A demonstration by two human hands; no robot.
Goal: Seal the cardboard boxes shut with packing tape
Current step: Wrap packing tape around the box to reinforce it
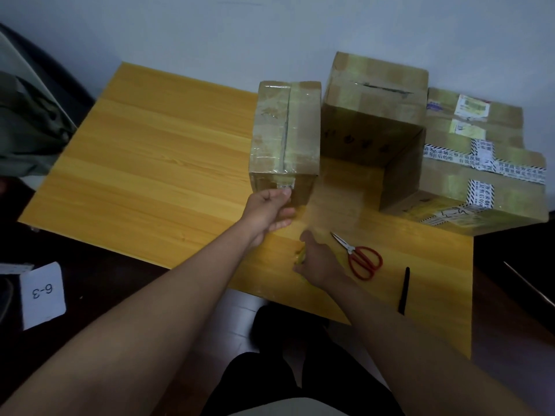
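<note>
On the floor to the left of the table [150, 151] lies a white card [42, 295] with "6-3" written on it, and further left something grey-green is only partly seen. The table is yellow wood and stands against a pale wall [210, 31]; its left half is bare wood.

The small box [285, 136] stands on the table near the middle, with clear tape along its top seam. The left hand [270, 210] is at the near bottom edge of this box; its fingers are curled and the thumb presses on the tape end at the front face of the box. A strip of tape [333, 193], blurred, stretches from this box toward the right hand [315, 259], which is on the table just in front of the box. The right fingers are curled around a yellowish thing, probably the tape roll, but it is mostly hidden.

To the right of the small box, almost touching it, stands a tall box [375, 115], and further right a flat box [486, 163] with printed tape, which reaches the right edge of the table. Red scissors [360, 256] lie just right of the right hand, and a black pen [404, 291] lies beyond them, close to the near edge of the table.
</note>
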